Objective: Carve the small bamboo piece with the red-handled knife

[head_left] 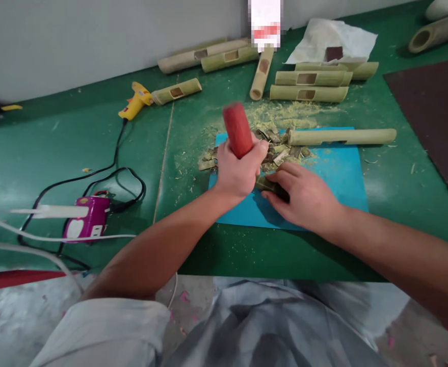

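My left hand (237, 171) is wrapped round a tool with a thick red handle (238, 127) that points up and away from me. The tool's working end is hidden behind the fist. Just right of it, my right hand (306, 196) grips a short greenish bamboo piece (264, 183) low over the blue mat (334, 188). Fingers cover much of that piece, and its left end lies close to my left fist. Beyond both hands, a heap of bamboo chips (281, 155) spreads across the mat's far edge.
A long bamboo tube (342, 136) lies on the mat's far right. Several notched bamboo tubes (310, 94) lie further back, near a white bag (331, 38). To the left are a yellow glue gun (135, 102) and a purple power adapter (88, 219) with cables. A brown board (433, 112) lies right.
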Demonstrator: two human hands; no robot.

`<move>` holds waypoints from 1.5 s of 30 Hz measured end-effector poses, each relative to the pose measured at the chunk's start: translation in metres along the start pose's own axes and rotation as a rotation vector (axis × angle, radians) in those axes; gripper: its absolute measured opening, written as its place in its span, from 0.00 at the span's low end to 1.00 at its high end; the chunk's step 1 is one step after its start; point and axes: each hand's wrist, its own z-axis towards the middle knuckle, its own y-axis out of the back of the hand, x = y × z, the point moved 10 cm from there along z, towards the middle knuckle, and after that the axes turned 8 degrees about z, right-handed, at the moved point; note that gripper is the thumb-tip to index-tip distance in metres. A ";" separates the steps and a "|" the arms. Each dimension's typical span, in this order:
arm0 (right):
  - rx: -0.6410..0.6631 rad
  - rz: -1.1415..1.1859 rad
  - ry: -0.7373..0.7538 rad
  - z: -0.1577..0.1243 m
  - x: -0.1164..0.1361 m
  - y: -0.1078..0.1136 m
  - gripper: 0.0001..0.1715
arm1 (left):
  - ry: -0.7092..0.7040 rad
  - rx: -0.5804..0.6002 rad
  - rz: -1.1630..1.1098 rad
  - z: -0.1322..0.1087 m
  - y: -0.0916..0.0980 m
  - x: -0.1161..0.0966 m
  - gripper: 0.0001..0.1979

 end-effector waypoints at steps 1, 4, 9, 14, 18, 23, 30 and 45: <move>-0.001 -0.001 -0.002 0.001 -0.001 0.000 0.13 | 0.012 -0.004 -0.001 0.000 0.001 0.001 0.27; 0.005 -0.026 -0.009 0.002 -0.001 0.000 0.12 | 0.001 -0.116 -0.009 0.000 0.011 0.003 0.28; 0.023 -0.056 -0.033 0.002 -0.001 -0.002 0.11 | -0.039 -0.128 0.006 0.003 0.009 0.004 0.27; 0.015 -0.070 -0.006 0.002 0.002 -0.002 0.11 | -0.109 -0.083 0.017 0.002 0.005 -0.004 0.24; 0.002 -0.056 -0.006 0.001 0.000 0.000 0.10 | -0.114 -0.098 0.067 0.000 0.007 -0.004 0.21; 0.006 -0.028 0.023 0.001 -0.001 0.000 0.12 | -0.105 -0.047 0.075 0.004 0.001 -0.004 0.20; 0.006 0.044 0.046 0.002 -0.003 -0.002 0.14 | 0.127 0.048 -0.062 0.007 -0.006 0.013 0.23; 0.003 -0.074 0.040 0.003 0.001 0.001 0.14 | -0.044 -0.052 0.038 0.005 0.005 0.002 0.22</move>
